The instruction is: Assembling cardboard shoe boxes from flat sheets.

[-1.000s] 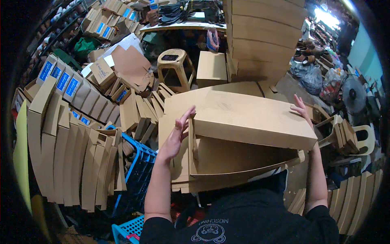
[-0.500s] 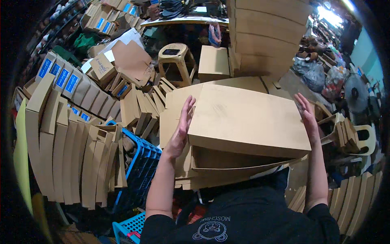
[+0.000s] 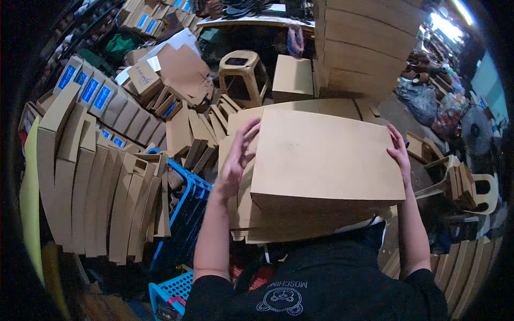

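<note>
A plain brown cardboard box lies in front of me with its broad top face up. Its near wall is in shadow above several flat cardboard sheets. My left hand is beside the box's left edge, fingers apart and slightly curved, the thumb close to the edge. At the right edge my right hand grips the box, its thumb against the rim and its fingers bent round the far corner. The fingertips' contact on the left side is hard to make out.
Long rows of cardboard boxes stand at the left beside a blue plastic crate. Tall stacked cartons rise behind the work. A plastic stool stands at the back, a fan at the right.
The gap under the box's top piece has closed; it now sits lower and level. My fingers have bent from flat, the right ones onto the edge. The view has shifted slightly.
</note>
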